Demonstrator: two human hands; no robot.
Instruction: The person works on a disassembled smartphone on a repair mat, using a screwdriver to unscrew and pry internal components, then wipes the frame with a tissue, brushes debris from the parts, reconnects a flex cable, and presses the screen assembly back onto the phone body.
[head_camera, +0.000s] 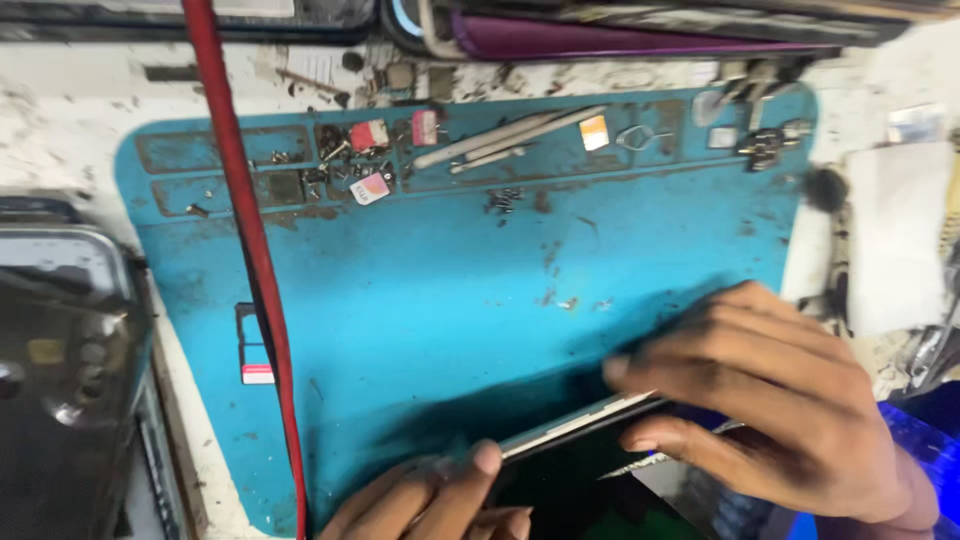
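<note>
A thin flat phone (580, 425) with a pale edge and a dark face lies tilted over the lower part of a blue work mat (450, 280). My left hand (440, 500) holds its near left end, thumb on the edge. My right hand (770, 395) grips its right end, fingers curled over the top edge. Most of the phone's body is hidden beneath my hands and the frame's bottom.
A red cable (250, 250) runs down the mat's left side. Metal tweezers (510, 138), small card pieces (370, 188) and screws sit in the mat's top trays. A dark device (60, 350) lies at left; white cloth (900, 230) at right.
</note>
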